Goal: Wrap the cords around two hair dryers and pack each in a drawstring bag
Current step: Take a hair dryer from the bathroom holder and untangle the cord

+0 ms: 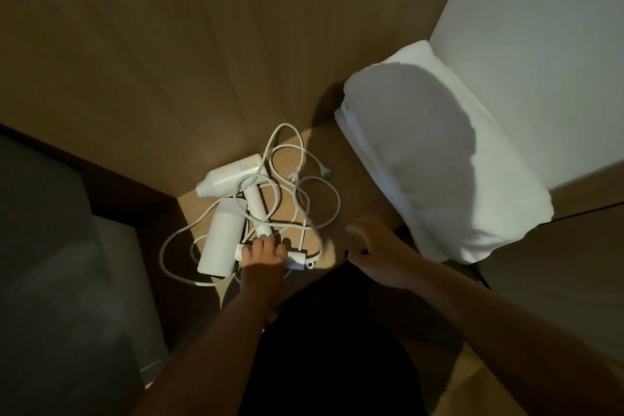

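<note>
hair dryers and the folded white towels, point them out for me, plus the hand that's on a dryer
near hair dryer (pixel 221 240), head view, on its barrel
far hair dryer (pixel 236 176), head view, on its barrel
folded white towels (pixel 422 145), head view, on the top fold
left hand (pixel 265 252), head view, on its back

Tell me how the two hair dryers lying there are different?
The near hair dryer has the left hand on its handle; the far hair dryer is untouched. The near one's barrel points toward the person, while the far one's lies crosswise, nozzle pointing left. The far one's handle shows in full; the near one's is mostly hidden. Both are white, with cords loose and tangled.
</note>
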Tool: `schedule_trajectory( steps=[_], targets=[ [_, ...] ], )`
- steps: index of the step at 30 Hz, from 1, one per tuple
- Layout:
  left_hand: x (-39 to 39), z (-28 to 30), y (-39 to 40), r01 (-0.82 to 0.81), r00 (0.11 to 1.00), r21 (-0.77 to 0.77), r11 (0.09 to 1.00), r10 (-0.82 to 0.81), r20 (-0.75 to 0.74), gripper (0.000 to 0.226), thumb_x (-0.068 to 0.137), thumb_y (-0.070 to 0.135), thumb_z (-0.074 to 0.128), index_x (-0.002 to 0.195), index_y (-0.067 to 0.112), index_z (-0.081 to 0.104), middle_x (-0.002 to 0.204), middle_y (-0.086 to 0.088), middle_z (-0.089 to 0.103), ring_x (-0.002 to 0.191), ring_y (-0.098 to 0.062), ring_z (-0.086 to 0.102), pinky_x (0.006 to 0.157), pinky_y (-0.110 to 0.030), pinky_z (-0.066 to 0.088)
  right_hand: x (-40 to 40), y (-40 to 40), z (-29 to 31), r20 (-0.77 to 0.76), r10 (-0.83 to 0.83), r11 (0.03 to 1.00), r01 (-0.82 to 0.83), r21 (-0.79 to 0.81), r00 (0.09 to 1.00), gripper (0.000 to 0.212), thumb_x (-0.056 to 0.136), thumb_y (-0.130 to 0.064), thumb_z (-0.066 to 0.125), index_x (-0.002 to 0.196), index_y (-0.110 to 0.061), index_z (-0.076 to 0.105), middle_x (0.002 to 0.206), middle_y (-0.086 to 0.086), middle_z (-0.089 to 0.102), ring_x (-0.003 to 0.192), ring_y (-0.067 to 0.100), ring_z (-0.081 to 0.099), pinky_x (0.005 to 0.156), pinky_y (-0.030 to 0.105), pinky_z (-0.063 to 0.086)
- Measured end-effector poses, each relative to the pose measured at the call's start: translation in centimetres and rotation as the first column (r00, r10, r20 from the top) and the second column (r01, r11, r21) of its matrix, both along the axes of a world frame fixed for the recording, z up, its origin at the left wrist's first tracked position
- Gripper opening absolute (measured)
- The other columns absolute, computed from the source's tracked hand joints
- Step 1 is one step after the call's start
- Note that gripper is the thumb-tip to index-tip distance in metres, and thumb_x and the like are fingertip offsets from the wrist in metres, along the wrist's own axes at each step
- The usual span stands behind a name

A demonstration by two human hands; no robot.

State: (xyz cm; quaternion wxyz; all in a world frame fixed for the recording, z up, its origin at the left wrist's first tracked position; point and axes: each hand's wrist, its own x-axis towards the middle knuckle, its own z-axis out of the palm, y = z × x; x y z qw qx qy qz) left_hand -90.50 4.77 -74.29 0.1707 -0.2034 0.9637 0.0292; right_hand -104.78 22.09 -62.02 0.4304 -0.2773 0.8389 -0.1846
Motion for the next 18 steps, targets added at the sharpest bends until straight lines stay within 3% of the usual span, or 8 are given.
schedule_trajectory(
  steps=[3,6,8,10,12,15,18],
  targets=[
    [-0.2,-0.5,-1.0,0.068,0.998,-0.063,0.996,-0.069,-0.009,0.033,0.053,0.018,0.090,0.076,0.006,0.069,0.076,-0.019,0.062,0.066,-0.036,0.061,0.060,-0.044,0.050,0.1,0.0,0.2,-0.002,0.010,1.000,-0.010,0.003,1.000,0.054,0.098,-0.030,0.051,0.147,-0.014,0.034,0.156,0.006,0.023,0.144,0.019,0.022,0.111,0.029,0.025],
    [-0.6,1.0,-1.8,0.017,0.998,-0.082,0.996,-0.022,-0.058,0.027,0.064,0.015,0.085,0.084,0.007,0.069,0.077,-0.014,0.064,0.069,-0.032,0.062,0.065,-0.041,0.049,0.1,-0.1,1.7,-0.004,0.020,1.000,-0.020,0.007,1.000,0.055,0.098,-0.032,0.051,0.148,-0.016,0.033,0.155,0.004,0.023,0.143,0.020,0.025,0.110,0.031,0.028],
    [-1.0,3.8,-2.4,-0.088,0.996,-0.039,0.995,0.087,-0.026,0.032,0.083,0.017,0.067,0.113,0.009,0.064,0.101,-0.012,0.065,0.091,-0.032,0.064,0.080,-0.040,0.046,0.1,-0.2,3.4,-0.011,0.027,1.000,-0.027,0.010,1.000,0.055,0.098,-0.033,0.050,0.148,-0.017,0.033,0.156,0.004,0.020,0.144,0.020,0.024,0.110,0.030,0.028],
    [-1.3,6.1,-3.2,-0.187,0.982,-0.039,0.982,0.187,0.014,0.043,0.097,0.022,0.045,0.139,0.014,0.041,0.128,-0.008,0.055,0.116,-0.027,0.055,0.094,-0.038,0.039,0.4,-0.4,5.5,-0.016,0.035,0.999,-0.035,0.023,0.999,0.056,0.098,-0.034,0.050,0.148,-0.018,0.032,0.157,0.003,0.018,0.145,0.020,0.022,0.110,0.031,0.028],
    [-1.4,8.5,-3.5,-0.241,0.970,-0.033,0.970,0.241,-0.005,0.046,0.098,0.023,0.041,0.142,0.016,0.032,0.134,-0.007,0.051,0.122,-0.025,0.051,0.096,-0.036,0.038,0.7,-0.7,7.8,-0.025,0.044,0.999,-0.043,0.033,0.999,0.056,0.097,-0.035,0.051,0.148,-0.019,0.033,0.157,0.003,0.019,0.143,0.021,0.025,0.110,0.032,0.031],
    [-1.6,12.7,-3.7,-0.317,0.946,0.040,0.948,0.319,-0.053,0.058,0.093,0.024,0.051,0.145,0.017,0.026,0.134,-0.006,0.048,0.122,-0.025,0.050,0.095,-0.035,0.040,1.2,-1.6,11.7,-0.055,0.055,0.997,-0.053,0.047,0.997,0.057,0.096,-0.035,0.053,0.147,-0.019,0.035,0.156,0.006,0.021,0.143,0.022,0.027,0.112,0.035,0.031],
    [-2.0,17.3,-4.1,-0.359,0.928,0.144,0.922,0.369,-0.051,0.053,0.093,0.023,0.053,0.141,0.016,0.033,0.134,-0.006,0.049,0.122,-0.026,0.050,0.096,-0.039,0.040,1.3,-2.9,15.9,-0.098,0.059,0.998,-0.054,0.045,0.993,0.057,0.096,-0.034,0.054,0.146,-0.017,0.036,0.154,0.006,0.026,0.142,0.022,0.030,0.112,0.035,0.031]
  ],
)
